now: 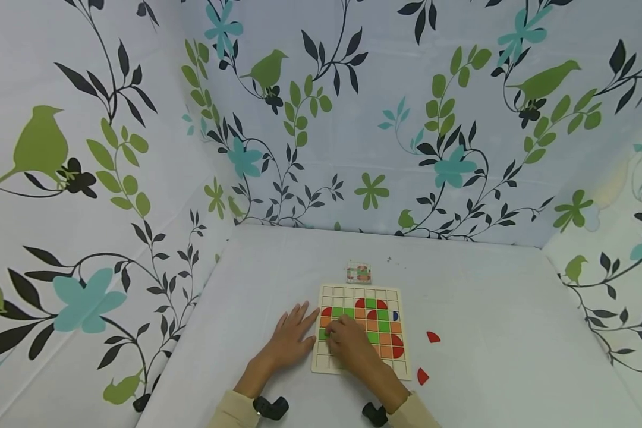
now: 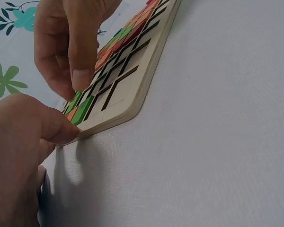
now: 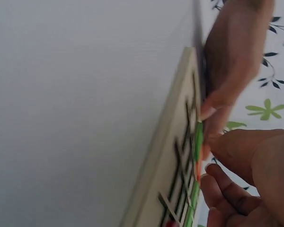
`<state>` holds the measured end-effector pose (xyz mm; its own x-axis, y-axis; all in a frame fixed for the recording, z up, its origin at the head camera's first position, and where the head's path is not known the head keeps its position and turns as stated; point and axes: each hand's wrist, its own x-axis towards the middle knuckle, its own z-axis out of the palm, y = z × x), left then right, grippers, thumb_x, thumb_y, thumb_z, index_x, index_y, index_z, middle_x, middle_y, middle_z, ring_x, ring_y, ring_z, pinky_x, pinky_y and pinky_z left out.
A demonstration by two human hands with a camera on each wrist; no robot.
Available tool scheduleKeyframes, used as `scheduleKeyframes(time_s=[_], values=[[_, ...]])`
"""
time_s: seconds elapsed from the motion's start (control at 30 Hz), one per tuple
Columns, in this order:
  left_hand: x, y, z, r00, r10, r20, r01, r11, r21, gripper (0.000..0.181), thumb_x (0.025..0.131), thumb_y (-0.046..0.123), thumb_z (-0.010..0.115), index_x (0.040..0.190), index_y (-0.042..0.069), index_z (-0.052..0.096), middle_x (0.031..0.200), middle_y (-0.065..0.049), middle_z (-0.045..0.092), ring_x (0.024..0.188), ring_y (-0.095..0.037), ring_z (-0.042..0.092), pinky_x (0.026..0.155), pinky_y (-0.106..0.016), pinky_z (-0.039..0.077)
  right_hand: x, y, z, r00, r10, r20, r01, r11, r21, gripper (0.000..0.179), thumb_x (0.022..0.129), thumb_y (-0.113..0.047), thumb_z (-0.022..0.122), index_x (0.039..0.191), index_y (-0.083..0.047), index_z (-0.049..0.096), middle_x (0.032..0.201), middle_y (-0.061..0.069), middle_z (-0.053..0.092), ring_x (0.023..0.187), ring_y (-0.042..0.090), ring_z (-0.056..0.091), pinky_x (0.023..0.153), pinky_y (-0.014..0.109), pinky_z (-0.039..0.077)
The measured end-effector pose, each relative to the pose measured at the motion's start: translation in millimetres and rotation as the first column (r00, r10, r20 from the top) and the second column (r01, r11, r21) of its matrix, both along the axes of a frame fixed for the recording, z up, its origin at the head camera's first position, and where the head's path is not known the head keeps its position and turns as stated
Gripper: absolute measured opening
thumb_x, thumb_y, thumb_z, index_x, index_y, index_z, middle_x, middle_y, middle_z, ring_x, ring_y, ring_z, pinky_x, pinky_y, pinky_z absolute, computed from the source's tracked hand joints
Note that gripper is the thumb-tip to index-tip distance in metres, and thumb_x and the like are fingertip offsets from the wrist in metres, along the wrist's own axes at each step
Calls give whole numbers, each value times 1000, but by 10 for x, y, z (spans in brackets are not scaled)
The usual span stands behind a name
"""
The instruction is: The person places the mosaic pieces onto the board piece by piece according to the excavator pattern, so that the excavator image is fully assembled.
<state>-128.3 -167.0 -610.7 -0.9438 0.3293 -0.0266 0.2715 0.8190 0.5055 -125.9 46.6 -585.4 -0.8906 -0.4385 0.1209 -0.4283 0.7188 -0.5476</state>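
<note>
A pale wooden grid board [image 1: 359,292] lies on the white table, its middle rows filled with green, orange and red pieces and one blue-and-white piece [image 1: 395,315]. My left hand [image 1: 290,340] lies flat beside the board, fingers spread, its fingertips at the left edge. In the left wrist view, the left thumb [image 2: 59,125] touches the board's rim near a corner. Over the board's left columns, my right hand [image 1: 353,346] reaches down with bent fingers. Near the right thumb [image 3: 232,146] sit green and orange pieces; whether the fingers pinch one is hidden.
Two loose red quarter-round pieces, one upper [image 1: 433,337] and one lower [image 1: 422,376], lie right of the board. A small pattern card [image 1: 359,272] is behind it. Patterned cloth walls [image 1: 310,148] enclose the table. Both wrists wear black devices [image 1: 271,408].
</note>
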Motion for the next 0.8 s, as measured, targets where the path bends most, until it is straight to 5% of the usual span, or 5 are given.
scheduleKeyframes(time_s=[0.27,0.43,0.6,0.8], values=[[-7,7,9,1000,27,16,-27,1000,7,63,104,30,54,165,17,40,173,-17,27,162,-41,19,127,-67,17,193,491,280,983,-67,171,85,992,-95,16,99,-21,76,114,-15,74,111,-2,68,98,14,63,84,34,58],[-8,22,8,1000,23,17,-22,1000,-2,64,104,30,53,165,17,39,173,-17,26,162,-41,20,127,-66,17,368,1026,371,920,-239,311,255,967,-10,24,94,-20,81,115,-14,71,107,-1,63,96,15,58,87,37,58],[-8,30,-13,1000,27,7,-27,1000,-10,64,104,30,53,165,17,39,173,-17,27,162,-40,20,127,-66,18,536,1479,278,852,-380,361,349,925,151,41,83,-21,91,110,-6,64,101,8,57,89,21,56,84,43,60],[-6,42,15,999,33,10,-33,999,6,63,104,29,54,164,16,41,173,-17,28,162,-41,20,126,-67,17,666,1672,34,833,-417,364,364,908,208,37,82,-15,91,105,-5,63,98,8,57,91,25,54,95,53,58]])
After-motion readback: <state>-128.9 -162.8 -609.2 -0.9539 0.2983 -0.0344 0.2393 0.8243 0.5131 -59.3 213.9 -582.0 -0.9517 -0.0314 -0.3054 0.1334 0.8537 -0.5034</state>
